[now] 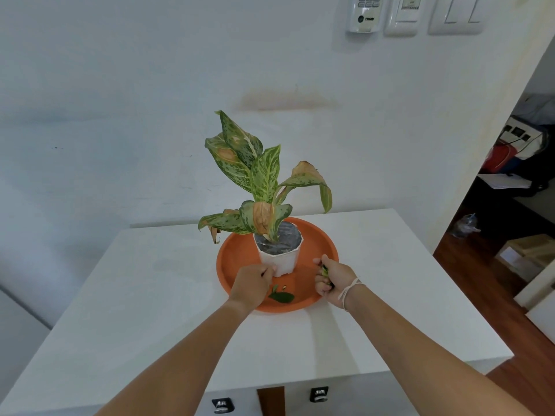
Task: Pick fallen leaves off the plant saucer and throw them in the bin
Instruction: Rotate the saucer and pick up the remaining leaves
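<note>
An orange round saucer [319, 244] sits on a white table, with a white pot [279, 259] holding a spotted green plant [258, 175] standing in it. My left hand [250, 283] rests against the lower left side of the pot. My right hand [330, 280] hovers over the saucer's right side, fingers closed on a small bunch of green leaves [325, 271]. A dark green fallen leaf [282, 296] and small scraps [283, 287] lie on the saucer's near part between my hands. No bin is in view.
The white table [150, 295] backs onto a white wall; its right edge drops to a wooden floor [468, 265]. Wall switches and a remote holder [365, 13] hang above. A doorway at right shows boxes and clutter.
</note>
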The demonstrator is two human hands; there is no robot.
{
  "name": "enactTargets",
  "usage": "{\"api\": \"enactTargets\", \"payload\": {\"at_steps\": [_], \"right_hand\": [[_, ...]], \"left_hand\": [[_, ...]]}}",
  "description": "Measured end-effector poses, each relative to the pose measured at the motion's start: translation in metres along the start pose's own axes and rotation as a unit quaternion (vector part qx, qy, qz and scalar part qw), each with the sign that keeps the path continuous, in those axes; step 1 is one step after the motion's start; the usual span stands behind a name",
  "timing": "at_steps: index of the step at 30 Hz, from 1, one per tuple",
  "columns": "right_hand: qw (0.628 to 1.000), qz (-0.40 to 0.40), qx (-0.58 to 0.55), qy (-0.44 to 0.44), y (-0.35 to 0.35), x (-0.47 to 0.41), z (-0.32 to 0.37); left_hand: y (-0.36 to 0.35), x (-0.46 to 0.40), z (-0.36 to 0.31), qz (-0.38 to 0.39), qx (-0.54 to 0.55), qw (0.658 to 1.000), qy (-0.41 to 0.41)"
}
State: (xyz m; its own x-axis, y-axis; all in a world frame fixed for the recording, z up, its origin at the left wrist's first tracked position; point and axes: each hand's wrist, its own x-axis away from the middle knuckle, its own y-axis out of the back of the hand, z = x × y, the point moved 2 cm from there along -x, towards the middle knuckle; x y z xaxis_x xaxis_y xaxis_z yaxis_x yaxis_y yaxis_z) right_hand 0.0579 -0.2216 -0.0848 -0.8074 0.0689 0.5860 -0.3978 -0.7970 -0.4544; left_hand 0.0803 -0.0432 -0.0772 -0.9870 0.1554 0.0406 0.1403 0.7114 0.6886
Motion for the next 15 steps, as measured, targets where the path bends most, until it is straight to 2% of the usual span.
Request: {"api": "enactTargets", "payload": {"at_steps": [3,7,11,15], "right_hand": [[1.000,0.002,0.021,0.006,0.000,0.000,-0.001],[1.000,0.002,0.030,0.009,0.001,0.001,-0.001],[0.999,0.004,0.034,0.010,0.000,0.001,-0.002],[0.999,0.013,0.031,0.007,0.001,0.000,-0.002]], "left_hand": [[-0.005,0.002,-0.004,-0.003,-0.085,0.996,-0.036],[-0.014,0.005,-0.008,-0.009,-0.301,0.950,-0.087],[-0.021,0.007,-0.011,0.034,-0.395,0.915,-0.072],[-0.023,0.001,-0.013,0.107,-0.433,0.894,-0.044]]}}
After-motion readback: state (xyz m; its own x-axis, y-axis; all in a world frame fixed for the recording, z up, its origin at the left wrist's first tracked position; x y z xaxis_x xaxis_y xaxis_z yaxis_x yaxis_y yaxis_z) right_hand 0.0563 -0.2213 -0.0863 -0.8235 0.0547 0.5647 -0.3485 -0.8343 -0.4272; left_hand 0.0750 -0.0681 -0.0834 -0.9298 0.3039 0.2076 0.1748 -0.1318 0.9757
